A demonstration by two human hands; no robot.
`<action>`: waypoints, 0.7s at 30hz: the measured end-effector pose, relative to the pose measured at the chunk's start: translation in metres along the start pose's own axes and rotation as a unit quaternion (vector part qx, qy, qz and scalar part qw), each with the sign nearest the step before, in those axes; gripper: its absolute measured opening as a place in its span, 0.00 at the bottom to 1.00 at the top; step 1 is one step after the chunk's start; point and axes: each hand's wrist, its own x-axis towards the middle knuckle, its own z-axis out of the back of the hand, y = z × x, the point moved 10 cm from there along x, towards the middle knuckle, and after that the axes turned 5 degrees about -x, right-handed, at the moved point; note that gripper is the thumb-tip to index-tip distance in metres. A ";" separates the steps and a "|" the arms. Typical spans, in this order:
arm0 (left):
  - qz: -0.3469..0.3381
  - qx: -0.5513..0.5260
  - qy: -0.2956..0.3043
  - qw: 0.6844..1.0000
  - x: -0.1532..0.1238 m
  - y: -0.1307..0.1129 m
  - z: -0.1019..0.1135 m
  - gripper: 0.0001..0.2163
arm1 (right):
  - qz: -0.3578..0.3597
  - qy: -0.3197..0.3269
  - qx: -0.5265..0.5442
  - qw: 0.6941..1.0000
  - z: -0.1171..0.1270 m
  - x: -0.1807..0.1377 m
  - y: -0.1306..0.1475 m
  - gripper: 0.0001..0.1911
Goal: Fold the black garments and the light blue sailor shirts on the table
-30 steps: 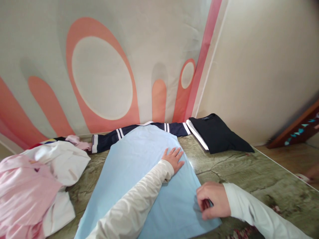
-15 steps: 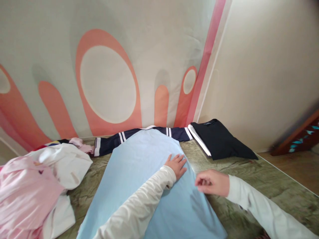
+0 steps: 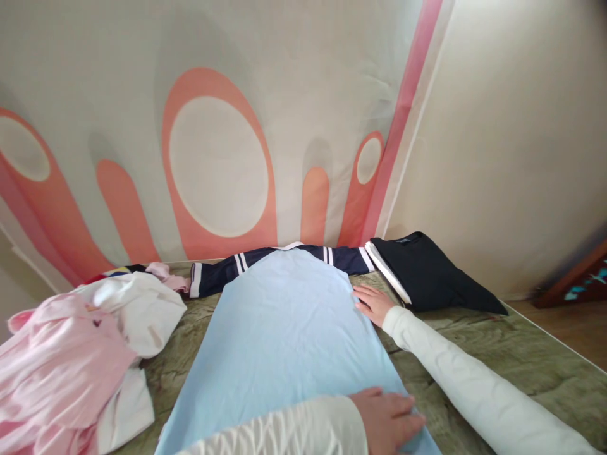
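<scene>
A light-blue shirt (image 3: 284, 335) with navy, white-striped sleeves (image 3: 346, 259) lies spread out on the wood-patterned tabletop, its collar end toward the wall. My left hand (image 3: 389, 420) rests flat on the lower right part of the shirt, fingers stretched out. At the shirt's right edge, just below the right sleeve, is my right hand (image 3: 374, 304). Its fingers are extended and touch the cloth at that edge. The near hem of the shirt runs out of view.
A heap of pink clothing (image 3: 71, 360) and white clothing (image 3: 142, 309) sits on the left. Beyond the right sleeve lies a folded black garment (image 3: 431, 272) on a white one (image 3: 389, 272). A patterned wall (image 3: 294, 114) stands behind the table (image 3: 535, 366).
My left hand has slid toward me, down the shirt's right side. My right hand has moved away from me to the edge near the sleeve, and its curled fingers have straightened.
</scene>
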 end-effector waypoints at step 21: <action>0.268 0.210 -0.193 0.920 -0.058 0.143 0.107 0.26 | -0.262 0.095 -0.071 0.958 -0.032 0.099 -0.074 0.37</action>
